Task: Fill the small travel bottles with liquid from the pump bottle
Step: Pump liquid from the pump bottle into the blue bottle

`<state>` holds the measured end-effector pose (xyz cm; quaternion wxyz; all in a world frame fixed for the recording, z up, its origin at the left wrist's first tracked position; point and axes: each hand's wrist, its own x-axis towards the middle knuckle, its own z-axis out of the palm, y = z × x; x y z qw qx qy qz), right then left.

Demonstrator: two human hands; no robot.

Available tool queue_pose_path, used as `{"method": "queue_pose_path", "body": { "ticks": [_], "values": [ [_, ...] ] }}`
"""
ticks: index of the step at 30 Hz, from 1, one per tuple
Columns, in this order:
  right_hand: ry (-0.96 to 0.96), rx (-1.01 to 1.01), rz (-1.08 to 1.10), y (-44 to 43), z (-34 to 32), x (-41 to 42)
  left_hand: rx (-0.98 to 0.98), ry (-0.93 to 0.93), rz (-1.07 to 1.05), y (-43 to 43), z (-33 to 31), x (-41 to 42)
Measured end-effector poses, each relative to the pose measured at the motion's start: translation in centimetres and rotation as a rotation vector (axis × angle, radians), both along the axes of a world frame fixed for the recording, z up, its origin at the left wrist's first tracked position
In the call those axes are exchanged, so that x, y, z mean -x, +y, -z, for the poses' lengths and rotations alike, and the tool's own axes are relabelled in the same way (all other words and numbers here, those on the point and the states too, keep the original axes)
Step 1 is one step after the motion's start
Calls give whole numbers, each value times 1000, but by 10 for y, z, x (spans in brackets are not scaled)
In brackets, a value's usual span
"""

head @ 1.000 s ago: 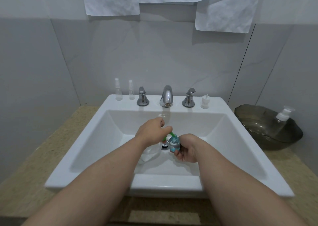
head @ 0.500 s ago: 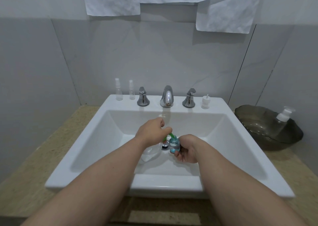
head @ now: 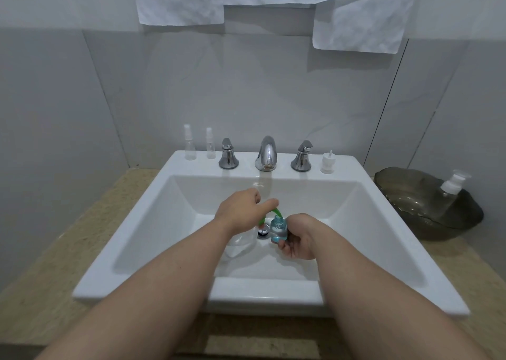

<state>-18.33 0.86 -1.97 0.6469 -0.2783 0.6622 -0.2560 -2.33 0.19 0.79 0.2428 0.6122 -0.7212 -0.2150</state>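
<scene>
Over the basin of the white sink [head: 142, 252], my left hand [head: 241, 211] sits curled on top of the clear pump bottle [head: 239, 246]. Most of the pump head is hidden under it. The green spout [head: 276, 211] sticks out to the right from under my thumb. My right hand [head: 297, 240] grips a small travel bottle [head: 278, 229] upright, its open neck right below the spout's tip. This small bottle is clear and has blue liquid in its lower part.
Two slim spray bottles [head: 189, 145] [head: 210, 143] stand on the sink's back left rim, a small white bottle [head: 327, 163] on the back right. The chrome faucet [head: 266, 154] and two handles lie between. A dark bowl [head: 410, 192] at the right holds another pump bottle [head: 450, 192].
</scene>
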Motion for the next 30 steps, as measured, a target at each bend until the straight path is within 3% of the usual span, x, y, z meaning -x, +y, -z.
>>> {"method": "queue_pose_path", "body": {
  "ticks": [30],
  "values": [
    [-15,16,-4,5,-5,-3,2,63,-3,-7,6,0]
  ]
}}
